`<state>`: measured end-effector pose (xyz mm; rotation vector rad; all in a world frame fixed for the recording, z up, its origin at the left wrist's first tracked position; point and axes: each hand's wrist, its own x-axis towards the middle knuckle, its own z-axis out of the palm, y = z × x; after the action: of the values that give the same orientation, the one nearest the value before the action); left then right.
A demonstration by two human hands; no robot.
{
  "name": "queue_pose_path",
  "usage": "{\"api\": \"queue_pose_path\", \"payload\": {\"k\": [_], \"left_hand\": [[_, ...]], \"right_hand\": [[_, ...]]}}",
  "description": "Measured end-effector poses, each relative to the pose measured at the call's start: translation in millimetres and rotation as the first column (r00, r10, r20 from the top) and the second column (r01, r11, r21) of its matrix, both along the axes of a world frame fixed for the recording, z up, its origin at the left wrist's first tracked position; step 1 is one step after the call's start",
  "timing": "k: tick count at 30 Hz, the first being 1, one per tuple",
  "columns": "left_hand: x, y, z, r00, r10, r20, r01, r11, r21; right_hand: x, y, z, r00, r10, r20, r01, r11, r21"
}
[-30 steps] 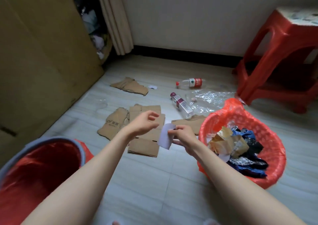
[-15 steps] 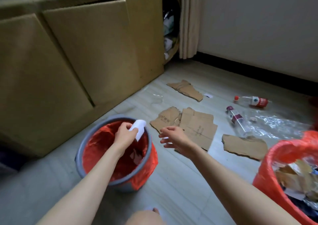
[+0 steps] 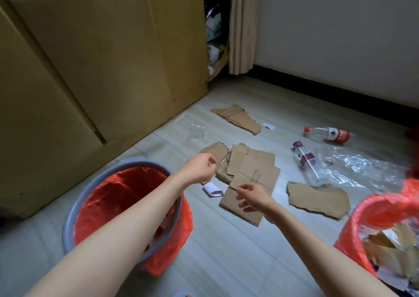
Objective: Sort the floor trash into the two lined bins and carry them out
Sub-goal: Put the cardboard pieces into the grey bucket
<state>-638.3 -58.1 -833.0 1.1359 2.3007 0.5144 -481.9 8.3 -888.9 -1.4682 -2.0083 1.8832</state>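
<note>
A grey bin [image 3: 133, 160] lined with a red bag stands at the lower left. At the right edge is a red basket [image 3: 374, 208], also red-lined, holding cardboard scraps and wrappers. My left hand [image 3: 199, 168] hovers just past the grey bin's rim, loosely curled and holding nothing. A white paper [image 3: 212, 190] lies on the floor right below it. My right hand [image 3: 251, 197] hangs relaxed and empty over a flat cardboard piece [image 3: 254, 172]. More cardboard [image 3: 317, 199] and two plastic bottles [image 3: 306, 160] [image 3: 326, 134] lie on the floor.
Large cardboard boxes [image 3: 102, 69] stand along the left. A curtain [image 3: 242, 24] hangs at the back beside a gap stuffed with clutter. Further away on the floor lie a clear plastic sheet [image 3: 362, 167], another cardboard scrap [image 3: 238, 118] and a small white scrap [image 3: 268, 126].
My left hand took the white paper from my right, held it over the grey bin, then let go. It now lies on the floor beside the bin. The view swung left.
</note>
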Motion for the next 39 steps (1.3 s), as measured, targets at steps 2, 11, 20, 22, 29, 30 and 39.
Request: {"api": "queue_pose_path", "payload": {"k": [2, 11, 20, 22, 29, 30, 39], "left_hand": [[9, 33, -20, 0.999, -0.033, 0.006, 0.034, 0.999, -0.037], [7, 109, -203, 0.987, 0.157, 0.031, -0.14, 0.94, -0.31], [-40, 155, -279, 0.955, 0.291, 0.05, -0.276, 0.939, -0.205], [-43, 170, -286, 0.936, 0.341, 0.084, -0.314, 0.92, -0.234], [-45, 188, -291, 0.778, 0.562, 0.28, -0.504, 0.825, -0.256], [-42, 187, -285, 0.78, 0.546, 0.305, -0.491, 0.837, -0.241], [5, 152, -197, 0.894, 0.438, 0.097, -0.448, 0.881, 0.155]], "right_hand": [[10, 29, -14, 0.996, -0.086, 0.008, 0.086, 0.996, -0.012], [30, 134, -158, 0.922, -0.335, 0.195, 0.359, 0.928, -0.102], [15, 174, -255, 0.827, -0.485, 0.284, 0.531, 0.84, -0.112], [11, 178, -257, 0.844, -0.453, 0.288, 0.511, 0.842, -0.173], [16, 172, -244, 0.838, -0.521, 0.163, 0.542, 0.758, -0.361], [18, 171, -241, 0.818, -0.559, 0.138, 0.565, 0.732, -0.381], [31, 135, -168, 0.754, -0.648, -0.109, 0.594, 0.742, -0.311]]}}
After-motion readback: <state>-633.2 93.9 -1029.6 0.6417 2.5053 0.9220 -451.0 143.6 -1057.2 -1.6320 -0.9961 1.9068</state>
